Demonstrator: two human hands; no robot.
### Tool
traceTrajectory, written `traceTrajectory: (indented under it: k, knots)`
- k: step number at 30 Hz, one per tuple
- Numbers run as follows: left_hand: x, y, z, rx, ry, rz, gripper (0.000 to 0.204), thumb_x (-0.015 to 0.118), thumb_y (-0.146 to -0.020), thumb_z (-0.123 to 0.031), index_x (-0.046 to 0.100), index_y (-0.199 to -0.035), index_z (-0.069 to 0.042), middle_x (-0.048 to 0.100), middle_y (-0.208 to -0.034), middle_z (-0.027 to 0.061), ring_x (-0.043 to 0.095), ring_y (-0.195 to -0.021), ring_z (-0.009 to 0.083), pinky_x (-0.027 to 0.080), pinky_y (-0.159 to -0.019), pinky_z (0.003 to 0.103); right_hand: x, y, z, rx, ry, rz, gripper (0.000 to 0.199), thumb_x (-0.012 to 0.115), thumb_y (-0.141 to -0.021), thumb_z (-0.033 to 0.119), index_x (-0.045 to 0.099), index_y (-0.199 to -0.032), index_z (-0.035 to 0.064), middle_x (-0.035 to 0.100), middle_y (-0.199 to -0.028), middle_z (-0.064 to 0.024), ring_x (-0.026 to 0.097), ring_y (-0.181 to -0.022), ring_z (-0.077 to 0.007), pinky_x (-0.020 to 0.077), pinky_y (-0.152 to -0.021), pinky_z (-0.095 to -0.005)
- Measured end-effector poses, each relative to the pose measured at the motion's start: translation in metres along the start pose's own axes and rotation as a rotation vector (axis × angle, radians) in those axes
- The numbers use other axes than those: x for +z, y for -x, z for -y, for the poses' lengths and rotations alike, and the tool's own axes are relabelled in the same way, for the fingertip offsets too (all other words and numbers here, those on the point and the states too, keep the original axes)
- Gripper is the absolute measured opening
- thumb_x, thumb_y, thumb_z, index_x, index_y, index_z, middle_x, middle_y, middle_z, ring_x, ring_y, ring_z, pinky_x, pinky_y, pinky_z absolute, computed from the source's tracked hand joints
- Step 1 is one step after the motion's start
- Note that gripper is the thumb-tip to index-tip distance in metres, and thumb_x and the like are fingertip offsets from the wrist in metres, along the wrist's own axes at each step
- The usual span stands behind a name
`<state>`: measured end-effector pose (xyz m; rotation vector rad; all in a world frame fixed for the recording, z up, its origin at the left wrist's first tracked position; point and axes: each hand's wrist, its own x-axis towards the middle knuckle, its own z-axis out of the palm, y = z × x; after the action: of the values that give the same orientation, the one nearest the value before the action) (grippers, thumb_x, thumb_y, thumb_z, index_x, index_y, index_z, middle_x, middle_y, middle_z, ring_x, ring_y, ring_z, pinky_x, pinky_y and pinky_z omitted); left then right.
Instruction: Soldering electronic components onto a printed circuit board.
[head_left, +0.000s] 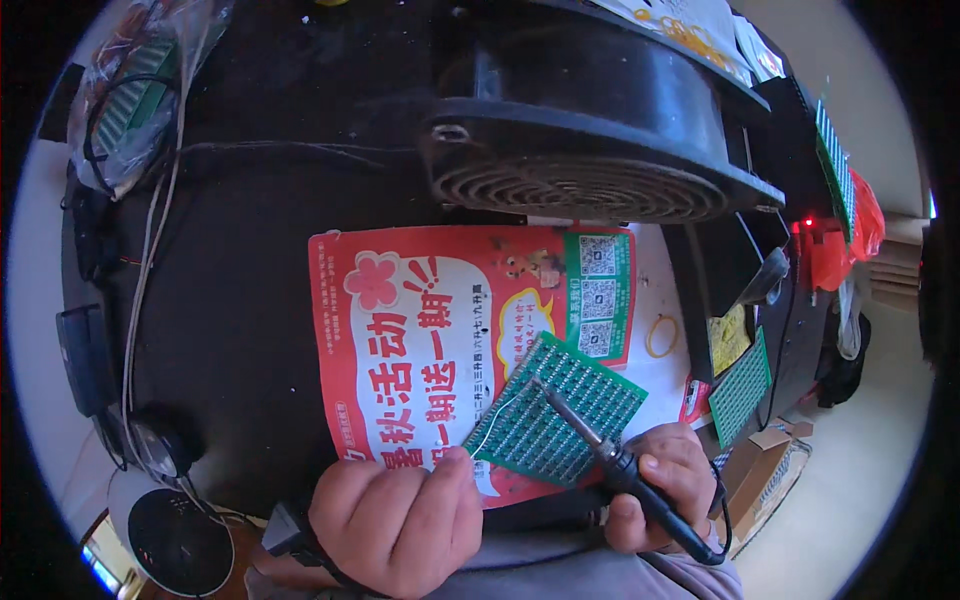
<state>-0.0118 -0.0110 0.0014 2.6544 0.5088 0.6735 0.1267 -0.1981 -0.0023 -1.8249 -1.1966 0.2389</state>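
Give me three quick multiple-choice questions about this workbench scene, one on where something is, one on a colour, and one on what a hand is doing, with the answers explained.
1. Where does the green circuit board lie?
A. On the red and white flyer
B. Inside the black fan
C. On the floor

2. What colour is the rubber band on the bench?
A. Blue
B. Yellow
C. Black

3. What is the right hand doing?
A. Resting open and empty
B. Gripping a soldering iron
C. Holding a cup

Answers:
1. A, the board rests on the lower right part of the flyer, in front of the fan.
2. B, the loop shows yellow against the white surface right of the flyer.
3. B, the fingers close around the handle of the soldering iron, whose tip is over the board, while the left hand pinches a thin solder wire.
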Motion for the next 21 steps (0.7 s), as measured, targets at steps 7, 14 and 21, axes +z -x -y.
traceTrajectory:
  k: [7,14,21]
  knots:
    - [0.0013,0.0012,0.0009,0.002,0.021,-0.03,0.016,0.071,-0.063,-0.001,0.069,-0.079,-0.005,0.051,-0.061,0.0018,0.048,-0.05,0.0196,0.039,-0.048,0.032,-0.0013,0.0001,0.0015,-0.003,-0.005,0.02,0.046,0.073,-0.071,0.012,0.053,-0.11,-0.0013,0.06,-0.087,-0.0129,0.059,-0.072,-0.0252,0.049,-0.063,-0.034]
    - [-0.0022,0.0016,0.0024,0.026,0.017,-0.015,0.016,0.07,-0.063,0.0,0.069,-0.079,-0.004,0.051,-0.061,0.0016,0.047,-0.049,0.0194,0.039,-0.048,0.032,-0.0002,-0.0022,0.0021,-0.03,0.002,0.013,0.045,0.073,-0.071,0.012,0.053,-0.109,-0.0018,0.059,-0.087,-0.0132,0.059,-0.072,-0.0252,0.0486,-0.062,-0.0336]
    - [-0.0024,0.0022,0.0039,0.043,0.047,0.01,0.015,0.069,-0.064,0.0,0.068,-0.079,-0.002,0.051,-0.059,0.0021,0.047,-0.048,0.0186,0.038,-0.047,0.032,0.0008,-0.0011,0.0018,-0.045,-0.002,0.001,0.045,0.073,-0.071,0.012,0.053,-0.109,-0.0028,0.059,-0.086,-0.0135,0.059,-0.07,-0.0253,0.0482,-0.061,-0.0339]
